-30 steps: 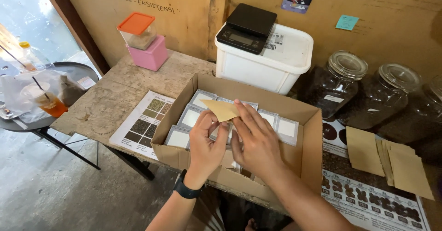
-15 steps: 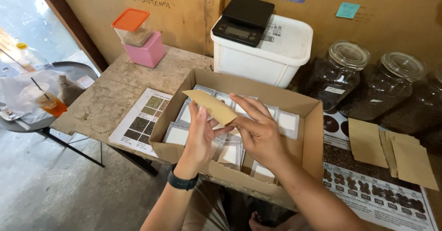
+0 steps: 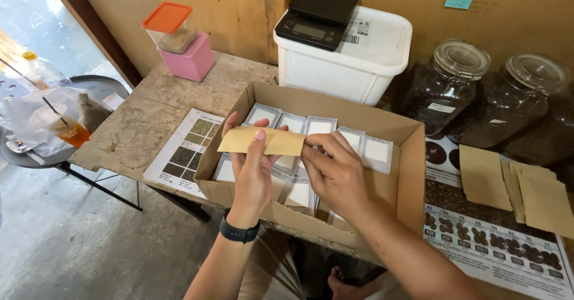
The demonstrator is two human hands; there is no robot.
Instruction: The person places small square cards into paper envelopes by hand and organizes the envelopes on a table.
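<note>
Over an open cardboard box (image 3: 412, 174) both my hands hold a small tan paper envelope (image 3: 281, 141) flat and level. My left hand (image 3: 251, 168), with a dark band on the wrist, grips its left half, thumb on top. My right hand (image 3: 338, 177) pinches its right end. Inside the box stand rows of grey packets with white labels (image 3: 320, 125), partly hidden under my hands.
A white tub (image 3: 353, 67) with a black scale (image 3: 317, 10) stands behind the box. Pink and orange-lidded containers (image 3: 179, 43) sit far left, glass jars of dark beans (image 3: 448, 85) right. Tan envelopes (image 3: 520, 186) and printed charts (image 3: 185, 153) lie on the table. A side table holds an iced drink (image 3: 60, 126).
The envelope has come up out of the box and been turned level between both hands. The camera has shifted a little closer and lower.
</note>
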